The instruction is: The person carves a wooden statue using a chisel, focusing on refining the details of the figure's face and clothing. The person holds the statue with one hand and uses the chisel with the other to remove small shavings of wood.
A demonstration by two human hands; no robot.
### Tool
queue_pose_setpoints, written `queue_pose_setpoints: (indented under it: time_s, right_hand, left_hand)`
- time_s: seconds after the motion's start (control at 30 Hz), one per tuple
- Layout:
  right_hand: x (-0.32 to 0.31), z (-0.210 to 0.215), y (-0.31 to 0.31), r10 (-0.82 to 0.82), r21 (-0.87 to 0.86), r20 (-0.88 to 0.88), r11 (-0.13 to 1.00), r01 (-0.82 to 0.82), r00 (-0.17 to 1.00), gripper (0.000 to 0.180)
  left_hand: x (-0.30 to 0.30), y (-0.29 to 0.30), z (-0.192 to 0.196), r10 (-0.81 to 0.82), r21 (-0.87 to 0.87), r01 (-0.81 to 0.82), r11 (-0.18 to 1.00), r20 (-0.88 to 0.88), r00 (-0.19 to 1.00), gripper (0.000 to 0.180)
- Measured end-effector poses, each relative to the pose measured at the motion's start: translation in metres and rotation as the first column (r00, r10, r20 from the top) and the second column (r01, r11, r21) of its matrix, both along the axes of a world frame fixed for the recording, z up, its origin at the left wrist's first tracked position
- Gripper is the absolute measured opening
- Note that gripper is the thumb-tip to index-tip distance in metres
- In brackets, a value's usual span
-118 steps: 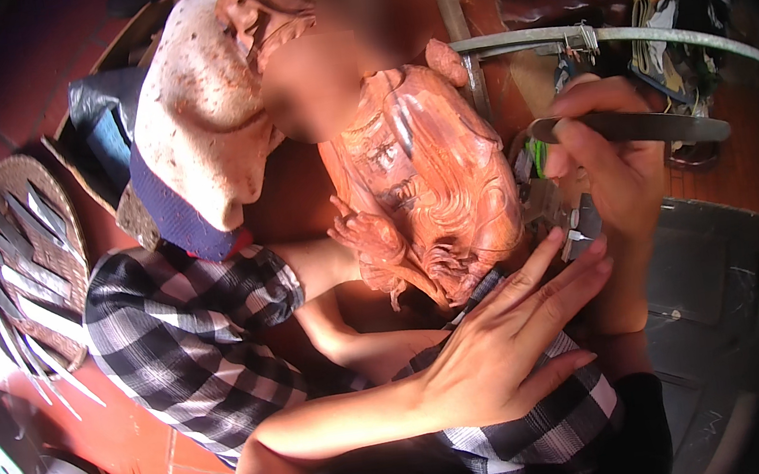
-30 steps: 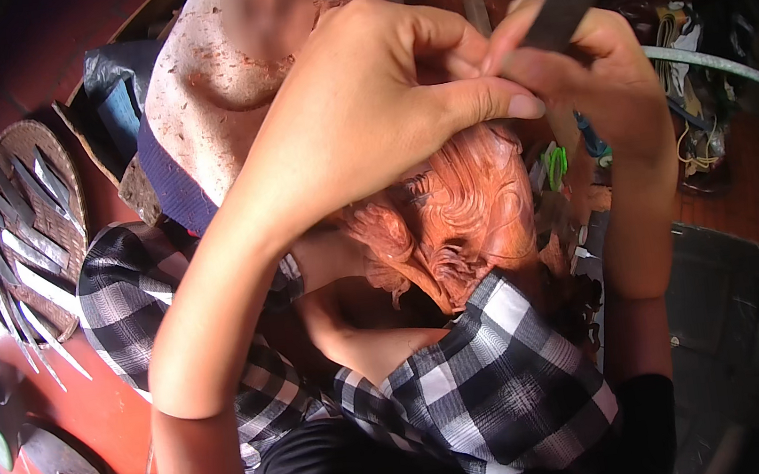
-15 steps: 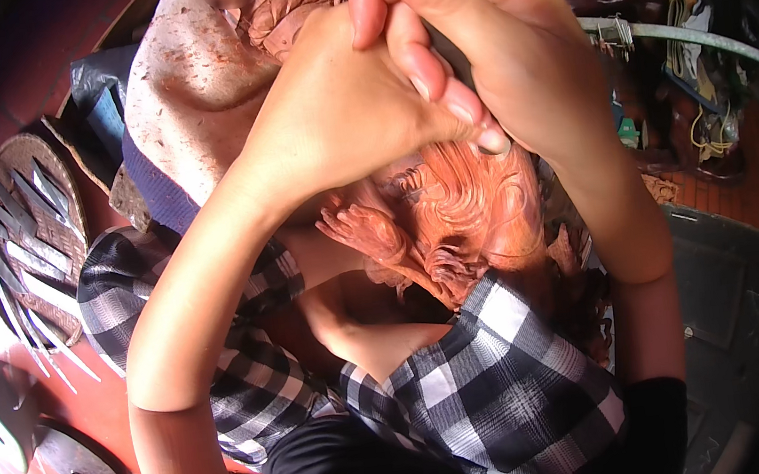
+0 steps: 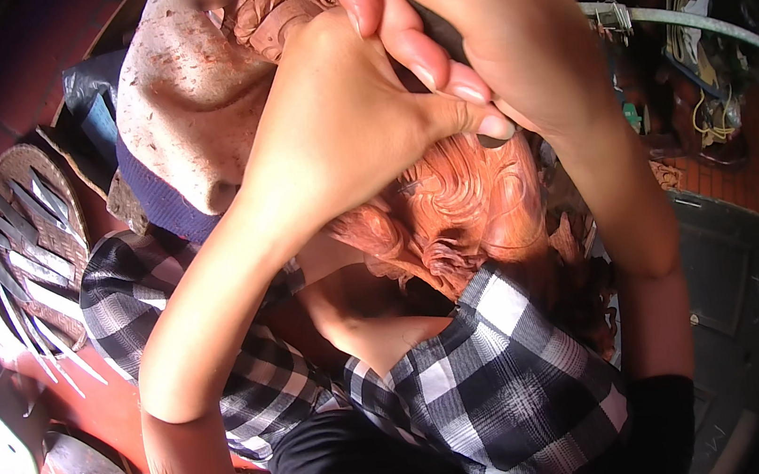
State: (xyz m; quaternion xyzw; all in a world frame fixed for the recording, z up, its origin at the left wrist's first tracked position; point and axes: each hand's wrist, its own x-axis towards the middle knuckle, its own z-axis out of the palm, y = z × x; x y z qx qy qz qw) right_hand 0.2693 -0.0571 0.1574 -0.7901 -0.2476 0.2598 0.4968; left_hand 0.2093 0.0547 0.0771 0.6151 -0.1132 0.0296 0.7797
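A reddish-brown wood carving point(image 4: 468, 188) with flowing grooves lies in front of me, between my forearms. My left hand point(image 4: 345, 113) is closed over its far part, the thumb stretched to the right above the carved folds. Against it sits my right hand point(image 4: 477, 26), fingers curled, their tips meeting the left thumb. A dark patch shows between the fingers, but whatever they grip is hidden. Beyond my left hand, another carved wooden part point(image 4: 281, 12) with rounded folds is visible.
A stained pale cloth point(image 4: 183, 100) lies at the far left. Several metal blades rest on a round woven tray point(image 4: 65, 185) on the left. Dark panels point(image 4: 734, 269) are at the right, below a pale curved rim point(image 4: 694, 16). Black-and-white checked cloth point(image 4: 512, 391) covers my lap.
My left hand and forearm have shifted slightly down toward me, covering more of the carving's left side, where a carved hand showed before. Both hands remain together.
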Motion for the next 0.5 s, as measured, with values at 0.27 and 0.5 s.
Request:
queue_pose_setpoints:
  time_s: [0.27, 0.5]
  right_hand:
    - [0.008, -0.012, -0.006, 0.015, 0.085, 0.119, 0.996, -0.025, 0.993, 0.041]
    - [0.019, -0.016, -0.011, -0.006, 0.106, -0.049, 0.994, 0.011, 0.999, 0.043]
  left_hand:
    - [0.002, 0.000, -0.003, 0.064, 0.185, -0.075, 0.980, 0.064, 0.996, 0.026]
    - [0.005, 0.005, 0.003, 0.054, 0.279, -0.073, 0.957, 0.074, 0.996, 0.031]
